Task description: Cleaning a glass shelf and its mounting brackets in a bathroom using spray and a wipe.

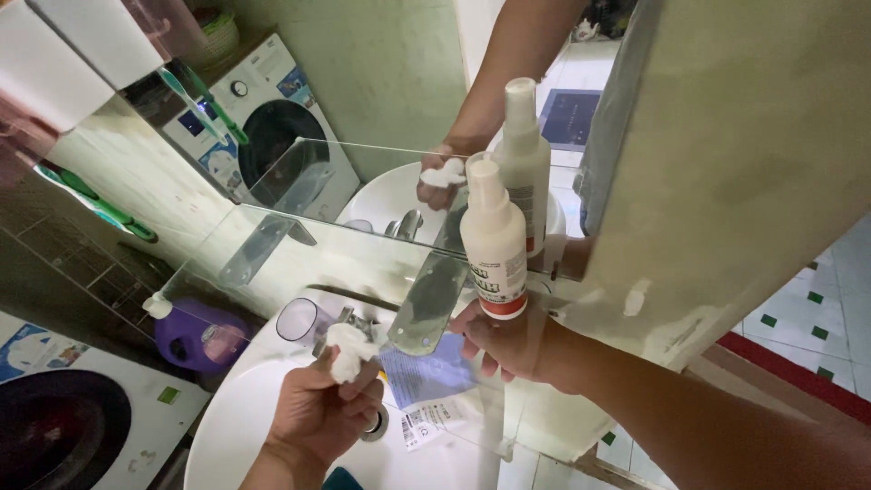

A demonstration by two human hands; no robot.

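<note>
Head view, looking down at a glass shelf (272, 263) fixed under a wall mirror (381, 109), above a white washbasin (236, 417).

Left hand (322, 408): positioned over the basin, below the front edge of the shelf. The fingers are closed around a crumpled white tissue wad (347, 352), which protrudes above the fingertips and sits just in front of the shelf's metal bracket (426, 304).

Right hand (508, 340): positioned at the right end of the shelf, reaching in from the lower right. The fingers are wrapped around the base of a white spray bottle (494, 240), which stands upright with its bottom at shelf level. The bottle carries a red band near its base and a white nozzle cap on top. Its reflection shows directly behind it in the mirror, together with the reflected hand and tissue.

Surroundings: a chrome tap (349, 322) rises from the basin rim, behind the tissue wad. A sheet of printed plastic packaging (426, 386) lies in the basin between the two hands, near the drain (376, 422). A purple detergent jug (201, 336) stands on the floor to the left of the basin, beside a white front-loading washing machine (73, 426). Green toothbrushes (104, 207) hang at the upper left. A tiled floor (817, 308) shows at the right.
</note>
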